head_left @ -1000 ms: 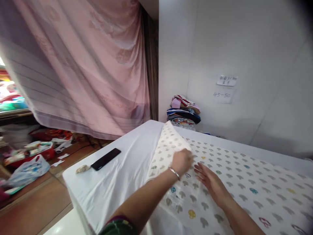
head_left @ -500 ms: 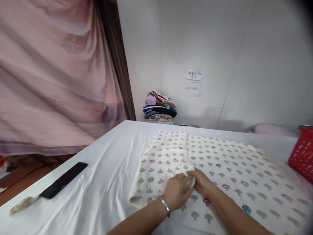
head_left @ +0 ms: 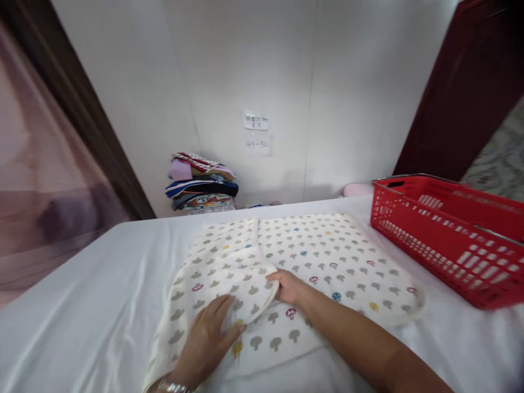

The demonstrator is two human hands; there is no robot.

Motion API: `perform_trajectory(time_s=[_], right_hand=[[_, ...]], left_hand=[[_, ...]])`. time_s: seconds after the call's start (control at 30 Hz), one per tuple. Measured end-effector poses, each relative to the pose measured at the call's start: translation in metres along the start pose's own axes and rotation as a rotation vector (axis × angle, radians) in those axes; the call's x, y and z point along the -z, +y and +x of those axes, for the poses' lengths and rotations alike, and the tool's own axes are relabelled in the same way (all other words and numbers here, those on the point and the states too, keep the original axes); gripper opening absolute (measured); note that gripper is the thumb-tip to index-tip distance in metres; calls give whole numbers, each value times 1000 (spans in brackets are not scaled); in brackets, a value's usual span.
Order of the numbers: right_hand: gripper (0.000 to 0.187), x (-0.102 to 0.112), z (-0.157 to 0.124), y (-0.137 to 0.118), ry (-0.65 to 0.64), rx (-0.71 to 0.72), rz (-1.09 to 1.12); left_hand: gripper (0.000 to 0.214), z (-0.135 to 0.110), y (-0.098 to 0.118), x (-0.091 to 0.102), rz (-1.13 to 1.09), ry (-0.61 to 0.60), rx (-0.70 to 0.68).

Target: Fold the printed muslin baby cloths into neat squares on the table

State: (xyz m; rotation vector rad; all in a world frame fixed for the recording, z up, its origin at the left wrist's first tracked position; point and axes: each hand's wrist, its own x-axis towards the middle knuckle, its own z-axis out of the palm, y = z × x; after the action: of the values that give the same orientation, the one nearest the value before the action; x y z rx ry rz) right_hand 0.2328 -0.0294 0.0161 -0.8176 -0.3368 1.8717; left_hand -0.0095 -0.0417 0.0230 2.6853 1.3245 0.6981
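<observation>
A cream cloth blanket (head_left: 295, 256) printed with grey and coloured mushrooms lies over the white-covered table, its left part folded over toward the middle. My right hand (head_left: 286, 286) pinches the free edge of that folded layer, which is slightly raised and curved. Resting on the folded layer to the left is my left hand (head_left: 208, 335), fingers stretched out and thumb apart beside the edge. A silver bracelet (head_left: 174, 386) circles the left wrist. The underside of the layer near the right fingers is hidden.
A red plastic basket (head_left: 434, 229) with metal handles stands at the right of the white table cover (head_left: 106, 284). Several folded textiles (head_left: 202, 185) are stacked beyond the far edge, by the wall. A pink curtain (head_left: 53, 207) hangs at left.
My view has turned right, bringing the whole basket in. My left hand has left the right one and moved down-left onto the cloth. The right hand still grips the edge.
</observation>
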Motion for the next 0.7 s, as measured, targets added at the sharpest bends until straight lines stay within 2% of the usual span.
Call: perform_trajectory(time_s=[0.17,0.27,0.37,0.43,0.5,0.57,0.63,0.7], right_hand=[[54,5,9,1,17,1,26],[54,8,16,-1,27,-5,34],[49,10,15,-16,13,38,39],[44,12,4,-38,30,84,45],[40,16,-19,-69,55,152,45],[37,26,-56,-104,92,311,-10],[34,44,-103,-136,156,431,-66],[32,71,-154,-160,253,566,-106]], left_hand=[[49,-15,-22,-17,64,39,-38],[55,-19,-35,-21,84,61,-49],[61,-17,-43,-17,109,118,-88],[61,-12,-42,-12,128,164,-107],[61,-7,-35,-7,138,182,-125],[60,-1,-19,-4,131,180,-163],[61,2,4,-7,107,146,-221],[62,2,29,-14,79,89,-294]])
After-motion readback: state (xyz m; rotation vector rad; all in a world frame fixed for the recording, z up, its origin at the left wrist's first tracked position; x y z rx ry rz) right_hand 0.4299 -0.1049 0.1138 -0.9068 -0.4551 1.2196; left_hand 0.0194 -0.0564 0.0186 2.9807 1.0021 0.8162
